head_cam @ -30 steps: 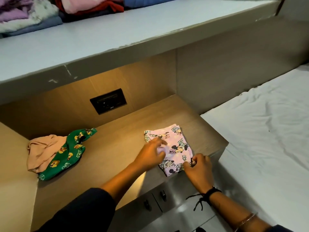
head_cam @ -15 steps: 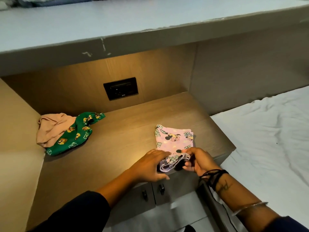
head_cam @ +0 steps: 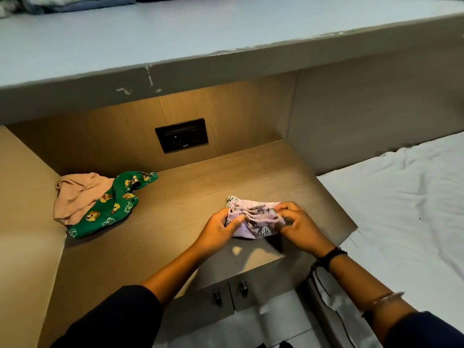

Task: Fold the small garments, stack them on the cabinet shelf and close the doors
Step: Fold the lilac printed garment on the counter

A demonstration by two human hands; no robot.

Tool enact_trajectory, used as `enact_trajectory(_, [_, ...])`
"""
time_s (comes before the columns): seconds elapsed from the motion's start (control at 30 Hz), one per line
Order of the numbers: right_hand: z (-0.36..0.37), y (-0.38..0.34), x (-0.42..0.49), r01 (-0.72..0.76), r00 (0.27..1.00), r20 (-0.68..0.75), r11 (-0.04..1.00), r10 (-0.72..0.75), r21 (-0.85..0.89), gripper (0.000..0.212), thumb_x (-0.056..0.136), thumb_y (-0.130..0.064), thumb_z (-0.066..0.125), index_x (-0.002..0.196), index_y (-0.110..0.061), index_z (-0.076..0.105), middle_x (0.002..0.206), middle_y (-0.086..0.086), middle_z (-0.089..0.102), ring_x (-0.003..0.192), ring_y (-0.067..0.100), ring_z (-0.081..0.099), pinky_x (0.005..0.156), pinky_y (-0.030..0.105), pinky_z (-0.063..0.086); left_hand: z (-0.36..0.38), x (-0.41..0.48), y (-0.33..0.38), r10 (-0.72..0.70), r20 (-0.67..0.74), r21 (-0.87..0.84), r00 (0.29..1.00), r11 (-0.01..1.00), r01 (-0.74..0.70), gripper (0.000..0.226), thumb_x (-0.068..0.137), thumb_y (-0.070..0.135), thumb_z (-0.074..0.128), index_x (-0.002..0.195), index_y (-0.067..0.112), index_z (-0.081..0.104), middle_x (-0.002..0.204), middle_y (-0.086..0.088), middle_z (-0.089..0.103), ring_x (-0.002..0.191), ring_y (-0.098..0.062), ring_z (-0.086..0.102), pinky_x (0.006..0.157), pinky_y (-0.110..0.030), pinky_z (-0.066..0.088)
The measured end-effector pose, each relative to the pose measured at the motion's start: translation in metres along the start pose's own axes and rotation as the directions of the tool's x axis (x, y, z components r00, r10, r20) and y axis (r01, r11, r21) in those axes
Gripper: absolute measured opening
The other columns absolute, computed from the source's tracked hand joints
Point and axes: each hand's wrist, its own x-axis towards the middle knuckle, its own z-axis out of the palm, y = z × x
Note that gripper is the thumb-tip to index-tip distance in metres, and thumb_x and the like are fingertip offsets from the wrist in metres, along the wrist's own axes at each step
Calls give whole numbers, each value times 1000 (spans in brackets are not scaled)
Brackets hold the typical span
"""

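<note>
A small pink garment (head_cam: 253, 217) with a cartoon print lies bunched on the wooden cabinet top (head_cam: 200, 187), toward its right front. My left hand (head_cam: 218, 229) grips its left end and my right hand (head_cam: 298, 224) grips its right end, with the cloth gathered between them. At the back left corner a green cartoon-print garment (head_cam: 110, 207) lies crumpled, partly over a beige garment (head_cam: 75, 194). Below the front edge are two shut cabinet doors with dark knobs (head_cam: 229, 293).
A black socket panel (head_cam: 181, 135) sits in the back wall. A grey shelf (head_cam: 200, 41) overhangs the niche, with piled clothes (head_cam: 62, 3) at its far left. A bed with a white sheet (head_cam: 401, 209) lies to the right. A wooden side wall (head_cam: 22, 222) closes the left.
The pink garment lay flat under my hands; I lifted its near edge and it is now gathered into a bunch between both hands, a little further onto the cabinet top.
</note>
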Motion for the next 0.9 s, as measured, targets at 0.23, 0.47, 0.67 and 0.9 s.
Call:
enact_trajectory(0.23, [14, -7, 10, -361, 909, -39, 830, 415, 424, 15, 92, -19, 60, 90, -7, 68, 92, 10, 73, 71, 11, 67, 52, 10, 48, 9, 24, 2, -279, -54, -209, 959, 942, 263, 52, 81, -1, 74, 125, 7, 48, 109, -16, 68, 88, -25, 68, 67, -26, 60])
enact_trajectory(0.47, [24, -6, 14, -429, 890, -213, 899, 404, -91, 28, 75, -28, 73, 94, -14, 60, 107, 12, 60, 95, 28, 58, 71, 33, 48, 25, 25, -13, -366, -407, 82, 837, 898, 433, 24, 80, 9, 61, 95, 26, 52, 93, -4, 70, 79, -26, 69, 69, -44, 59])
enact_trajectory(0.67, [7, -19, 42, -106, 988, 74, 946, 134, -306, 65, 80, -33, 65, 139, -20, 40, 142, 4, 42, 130, 25, 36, 107, 46, 35, 40, 10, 0, -276, -604, 159, 748, 878, 452, 33, 84, 24, 61, 114, 23, 48, 117, 1, 54, 98, -22, 59, 81, -41, 56])
enact_trajectory(0.9, [8, -18, 72, -216, 901, 274, 894, 337, -392, 60, 58, -52, 83, 105, -24, 58, 109, 1, 61, 102, 22, 58, 90, 44, 51, 64, -4, 22, -824, -144, -582, 549, 519, 627, 21, 86, 14, 55, 105, 8, 59, 95, -11, 67, 65, -21, 57, 52, -25, 43])
